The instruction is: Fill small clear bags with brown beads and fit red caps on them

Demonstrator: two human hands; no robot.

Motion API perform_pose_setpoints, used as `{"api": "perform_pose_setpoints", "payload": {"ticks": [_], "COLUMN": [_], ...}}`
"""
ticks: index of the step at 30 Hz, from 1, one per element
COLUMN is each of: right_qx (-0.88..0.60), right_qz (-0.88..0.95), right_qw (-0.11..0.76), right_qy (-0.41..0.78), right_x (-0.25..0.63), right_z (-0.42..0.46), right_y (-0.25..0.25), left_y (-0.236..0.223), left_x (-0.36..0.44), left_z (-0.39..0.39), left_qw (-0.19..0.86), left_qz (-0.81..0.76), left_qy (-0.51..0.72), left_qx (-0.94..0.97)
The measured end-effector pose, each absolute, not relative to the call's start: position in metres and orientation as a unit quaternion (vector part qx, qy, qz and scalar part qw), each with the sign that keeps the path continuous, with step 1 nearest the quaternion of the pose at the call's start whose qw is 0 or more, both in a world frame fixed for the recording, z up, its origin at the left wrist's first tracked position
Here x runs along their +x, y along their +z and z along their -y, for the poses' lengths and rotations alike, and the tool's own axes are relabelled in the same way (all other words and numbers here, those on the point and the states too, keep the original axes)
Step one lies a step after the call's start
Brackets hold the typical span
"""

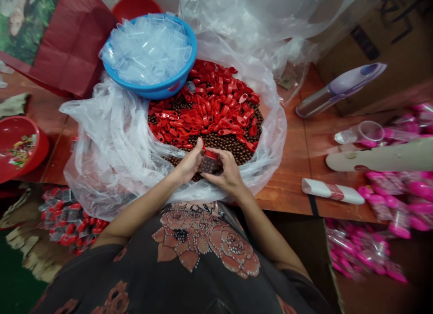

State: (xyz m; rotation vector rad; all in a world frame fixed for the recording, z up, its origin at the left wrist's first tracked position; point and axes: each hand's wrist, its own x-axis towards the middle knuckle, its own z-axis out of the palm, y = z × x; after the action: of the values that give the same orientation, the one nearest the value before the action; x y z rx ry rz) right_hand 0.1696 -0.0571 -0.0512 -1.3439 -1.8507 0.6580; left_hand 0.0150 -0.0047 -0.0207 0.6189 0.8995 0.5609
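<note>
My left hand (189, 165) and my right hand (227, 172) meet over the near edge of a heap of small brown balls (223, 142). Together they pinch a small clear container with a red cap (210, 161), filled with brown balls. Both hands have their fingers curled round it. Just beyond the hands lies a pile of red caps (209, 108) on top of the balls, all inside a clear plastic bag (111, 147). A blue bowl (184, 77) full of clear plastic containers rests on the bag's far left rim.
A red bowl (37, 147) with scraps sits at the left. Finished red-capped packs (69, 219) lie low on the left. On the wooden table (294, 169) to the right are a purple-lidded flask (338, 90), a clear cup (361, 133), a white tool (333, 192) and pink packs (392, 192).
</note>
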Motion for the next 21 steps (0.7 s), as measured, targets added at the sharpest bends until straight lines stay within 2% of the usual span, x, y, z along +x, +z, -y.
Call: {"api": "perform_pose_setpoints", "payload": {"ticks": [5, 11, 13, 17, 21], "right_qx": [-0.524, -0.517, -0.562, -0.587, -0.575], "right_qz": [0.728, 0.742, 0.746, 0.793, 0.811], "right_qw": [0.381, 0.351, 0.3, 0.137, 0.09], "right_qy": [0.225, 0.244, 0.192, 0.083, 0.058], "right_x": [0.164, 0.188, 0.199, 0.209, 0.206], "right_z": [0.061, 0.051, 0.045, 0.036, 0.034], "right_y": [-0.052, -0.047, -0.05, -0.057, -0.057], "left_y": [-0.015, -0.015, -0.013, -0.009, -0.007], "left_x": [0.021, 0.014, 0.011, 0.01, 0.013], "left_z": [0.007, 0.006, 0.005, 0.008, 0.012], "left_qw": [0.867, 0.836, 0.825, 0.803, 0.787], "left_qz": [-0.374, -0.426, -0.432, -0.433, -0.424], "left_qy": [0.222, 0.272, 0.285, 0.299, 0.31], "left_qx": [0.245, 0.215, 0.226, 0.28, 0.323]}}
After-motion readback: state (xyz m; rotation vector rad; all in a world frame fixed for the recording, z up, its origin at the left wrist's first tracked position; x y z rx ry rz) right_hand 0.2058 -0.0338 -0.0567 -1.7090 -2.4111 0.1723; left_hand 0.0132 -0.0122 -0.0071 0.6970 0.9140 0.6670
